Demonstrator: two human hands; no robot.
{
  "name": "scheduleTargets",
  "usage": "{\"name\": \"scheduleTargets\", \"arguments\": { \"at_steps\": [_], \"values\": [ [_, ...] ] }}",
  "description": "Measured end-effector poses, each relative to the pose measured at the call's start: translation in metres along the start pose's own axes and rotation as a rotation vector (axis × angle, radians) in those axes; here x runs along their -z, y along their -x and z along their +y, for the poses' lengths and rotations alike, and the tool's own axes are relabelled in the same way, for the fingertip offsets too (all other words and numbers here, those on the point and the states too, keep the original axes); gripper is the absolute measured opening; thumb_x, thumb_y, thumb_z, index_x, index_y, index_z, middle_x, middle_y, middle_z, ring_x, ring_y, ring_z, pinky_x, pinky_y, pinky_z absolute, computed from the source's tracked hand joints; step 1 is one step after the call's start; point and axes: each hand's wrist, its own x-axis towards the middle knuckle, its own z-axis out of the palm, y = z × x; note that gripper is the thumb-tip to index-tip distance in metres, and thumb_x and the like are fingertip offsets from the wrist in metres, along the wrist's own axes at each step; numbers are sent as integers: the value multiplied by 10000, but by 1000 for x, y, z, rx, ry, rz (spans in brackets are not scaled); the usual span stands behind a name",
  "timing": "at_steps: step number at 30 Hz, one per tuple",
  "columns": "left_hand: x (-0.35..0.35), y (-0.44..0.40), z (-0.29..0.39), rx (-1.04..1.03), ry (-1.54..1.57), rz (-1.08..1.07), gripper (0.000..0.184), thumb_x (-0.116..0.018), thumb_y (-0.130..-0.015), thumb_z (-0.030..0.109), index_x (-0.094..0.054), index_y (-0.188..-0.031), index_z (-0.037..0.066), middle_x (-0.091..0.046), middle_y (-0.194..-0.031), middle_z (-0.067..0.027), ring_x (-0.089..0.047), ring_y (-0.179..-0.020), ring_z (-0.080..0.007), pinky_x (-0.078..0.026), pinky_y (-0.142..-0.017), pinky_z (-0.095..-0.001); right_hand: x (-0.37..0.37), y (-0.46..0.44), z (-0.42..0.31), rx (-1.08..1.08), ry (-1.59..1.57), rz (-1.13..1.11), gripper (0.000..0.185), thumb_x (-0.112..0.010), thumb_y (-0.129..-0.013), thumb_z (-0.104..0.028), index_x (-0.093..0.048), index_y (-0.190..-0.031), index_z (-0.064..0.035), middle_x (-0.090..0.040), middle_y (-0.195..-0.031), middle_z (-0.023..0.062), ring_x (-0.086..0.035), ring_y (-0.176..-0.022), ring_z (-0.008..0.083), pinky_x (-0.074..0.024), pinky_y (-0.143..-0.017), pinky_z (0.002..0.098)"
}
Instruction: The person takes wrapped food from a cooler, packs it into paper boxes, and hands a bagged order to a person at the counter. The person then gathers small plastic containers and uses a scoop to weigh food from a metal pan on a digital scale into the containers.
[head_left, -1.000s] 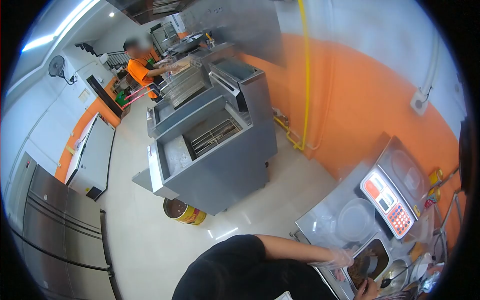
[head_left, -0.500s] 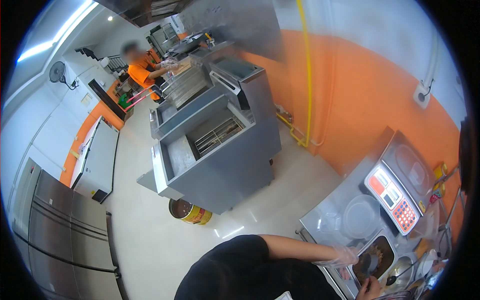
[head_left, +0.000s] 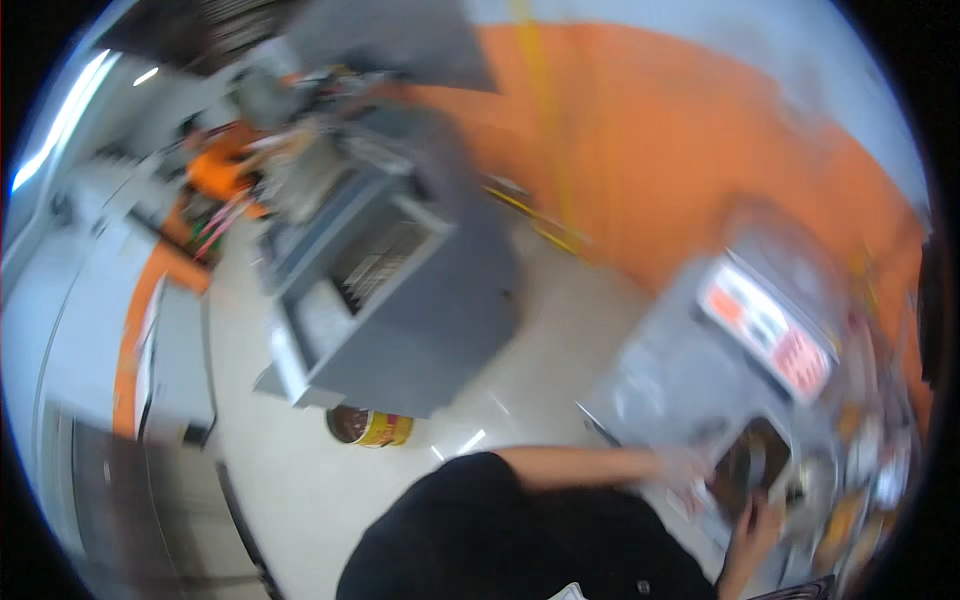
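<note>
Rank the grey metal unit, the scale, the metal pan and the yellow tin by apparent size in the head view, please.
1. Grey metal unit
2. Scale
3. Metal pan
4. Yellow tin
Blur softens edges, but these gaps look clear.

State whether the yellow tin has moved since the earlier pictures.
No; the yellow tin still sits by the same lower corner of the grey metal unit.

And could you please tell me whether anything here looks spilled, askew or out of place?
An open tin stands on the floor beside the grey metal unit, slightly odd as it could get kicked. No spill shows, though blur may hide small ones.
</note>
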Motion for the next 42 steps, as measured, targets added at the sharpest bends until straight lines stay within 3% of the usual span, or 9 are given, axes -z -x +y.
{"name": "scheduleTargets", "arguments": {
  "at_steps": [2, 5, 6, 12, 18, 24, 27, 36, 42],
  "values": [
    [31, 13, 24, 281, 242, -146, 749, -626, -754, 596, -537, -1253, 45, -474, -1303, -180, -433, -1224, -309, -327, -1040, -388, 13, -8, -20, -84, 118, -25, 151, -626, -831, -102, -662, -953, -20, -658, -857, 139, -623, -785, 318, -466, -748, 401],
    [31, 17, 18, 540, 1149, -136, 633, -580, -903, 334, -318, -1401, 45, -552, -1189, -185, -576, -1070, -274, -461, -930, -399, 26, -17, -33, -157, 118, -68, 123, -656, -775, -122, -670, -889, -77, -663, -808, 101, -621, -750, 276, -444, -709, 387],
    [43, 22, 27, 506, 1049, -110, 645, -557, -926, 271, -218, -1429, 51, -578, -1132, -175, -621, -979, -231, -502, -880, -375, 26, -16, -31, -141, 143, -62, 80, -653, -772, -117, -657, -845, -83, -662, -776, 82, -627, -726, 263, -434, -682, 386],
    [39, 34, 7, 596, 1179, 23, 588, -603, -879, 54, -294, -1378, 16, -575, -1087, -173, -614, -985, -222, -515, -859, -325, 8, -19, -42, -203, 111, -63, 43, -651, -765, -125, -623, -787, -99, -648, -693, 43, -589, -590, 240, -363, -611, 374],
    [25, 31, 3, 545, 1159, 87, 542, -603, -880, 50, -322, -1342, 7, -607, -997, -144, -638, -923, -216, -521, -834, -311, -33, -25, -50, -214, 109, -127, 111, -609, -785, -133, -580, -688, -88, -601, -588, 127, -579, -559, 306, -377, -636, 394],
    [24, 28, -4, 540, 1099, 48, 559, -624, -867, 60, -312, -1327, 5, -622, -963, -130, -643, -916, -214, -523, -830, -325, -19, -34, -51, -421, -33, -95, 68, -630, -789, -169, -636, -752, -113, -604, -597, 99, -556, -574, 302, -384, -680, 378],
    [26, 25, 0, 536, 1156, 62, 499, -623, -884, 133, -364, -1290, 4, -640, -899, -94, -616, -861, -143, -471, -691, -250, -17, -30, -47, -465, -2, -127, 55, -639, -793, -185, -654, -780, -134, -603, -592, 87, -544, -589, 298, -383, -689, 372],
    [30, 32, -5, 497, 1235, 18, 489, -589, -914, 148, -352, -1321, 16, -607, -1056, -121, -600, -953, -157, -475, -893, -279, -8, -32, -48, -439, 89, -87, 51, -608, -822, -173, -622, -824, -124, -599, -580, 88, -534, -540, 299, -368, -683, 383],
    [34, 34, -6, 499, 1256, -5, 487, -585, -915, 129, -349, -1328, 22, -611, -1048, -117, -596, -973, -156, -473, -899, -275, -19, -32, -54, -276, 190, -184, 53, -592, -814, -139, -579, -784, -98, -597, -573, 107, -539, -514, 300, -365, -662, 378]
  ]
}}
